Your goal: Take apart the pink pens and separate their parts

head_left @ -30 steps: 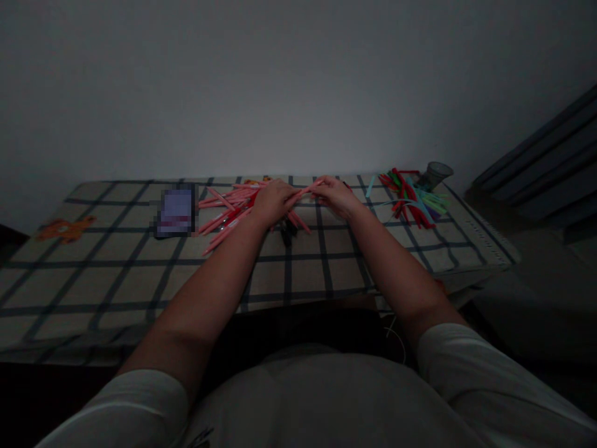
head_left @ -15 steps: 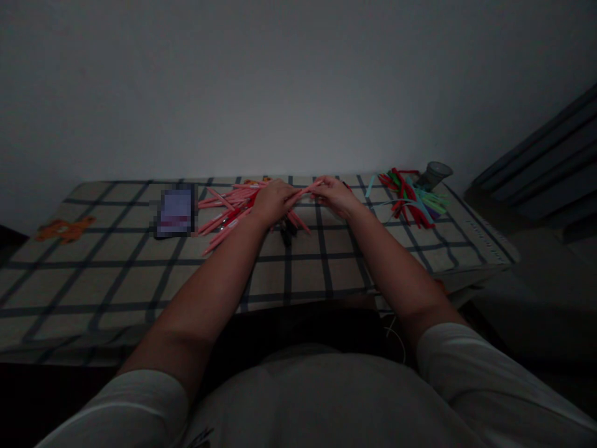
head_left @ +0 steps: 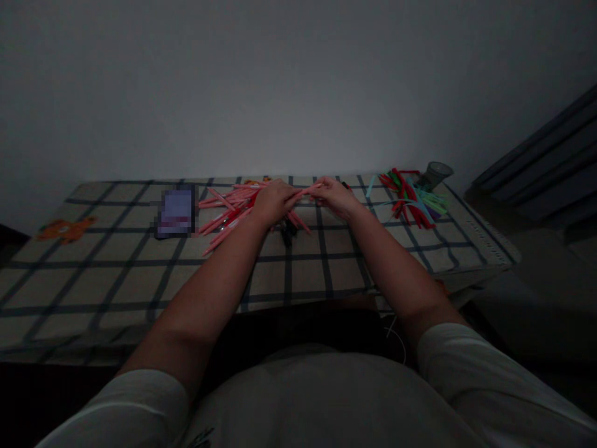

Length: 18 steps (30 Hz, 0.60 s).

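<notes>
Both of my hands meet over the checked cloth around a slim pink pencil-like stick [head_left: 305, 191]. My left hand [head_left: 274, 202] is closed round its left part, and more than one stick may be in that grip. At the stick's right end, the fingers of my right hand [head_left: 337, 198] are pinched on it. Beneath and left of my left hand lies a loose pile of similar pink sticks [head_left: 221, 221], with some shiny clear and red wrapping among them. A small black item [head_left: 287, 235] rests just below my left hand, its kind too dark to make out.
A phone-like device [head_left: 176, 211] with a blurred screen lies left of the pile. To the right are red, green and blue strips [head_left: 410, 202] beside a tilted clear cup [head_left: 436, 175]. The checked tablecloth [head_left: 308, 274] covers the table against a wall [head_left: 298, 87].
My right fingers have shifted very slightly at the end of the pink stick. My left hand and the things on the table look the same.
</notes>
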Each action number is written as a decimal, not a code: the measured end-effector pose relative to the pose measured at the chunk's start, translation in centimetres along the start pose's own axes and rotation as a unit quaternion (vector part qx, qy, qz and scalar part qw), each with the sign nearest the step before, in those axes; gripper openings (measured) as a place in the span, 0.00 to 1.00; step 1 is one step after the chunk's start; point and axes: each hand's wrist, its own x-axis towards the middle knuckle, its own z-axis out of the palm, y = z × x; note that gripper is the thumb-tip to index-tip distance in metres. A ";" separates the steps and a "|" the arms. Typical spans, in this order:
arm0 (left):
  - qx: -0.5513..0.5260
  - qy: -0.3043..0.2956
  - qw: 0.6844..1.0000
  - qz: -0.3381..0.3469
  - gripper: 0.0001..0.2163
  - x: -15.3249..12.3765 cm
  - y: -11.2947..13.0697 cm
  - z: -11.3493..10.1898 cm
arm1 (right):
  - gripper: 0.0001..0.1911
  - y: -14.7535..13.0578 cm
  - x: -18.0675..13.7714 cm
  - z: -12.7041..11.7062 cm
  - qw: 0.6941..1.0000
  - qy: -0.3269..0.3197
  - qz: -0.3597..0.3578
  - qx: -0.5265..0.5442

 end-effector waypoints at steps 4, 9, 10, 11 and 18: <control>0.002 0.012 1.000 0.008 0.17 -0.1 0.0 0.1 | 0.22 -0.2 -0.4 0.0 1.000 -0.007 -0.001 -0.006; 0.005 0.026 0.999 0.017 0.18 -0.1 -0.2 0.6 | 0.22 0.1 -0.3 -0.2 1.000 -0.009 0.001 -0.004; 0.004 0.028 0.999 0.019 0.18 -0.1 -0.3 0.7 | 0.22 0.2 -0.3 -0.3 1.000 -0.009 0.000 -0.005; 0.003 0.029 0.999 0.021 0.18 -0.1 -0.4 0.8 | 0.22 0.4 -0.2 -0.3 1.000 -0.011 -0.001 -0.004; -0.001 0.025 1.000 0.017 0.17 0.0 -0.7 1.0 | 0.23 0.9 0.3 -0.5 1.000 -0.022 -0.001 -0.004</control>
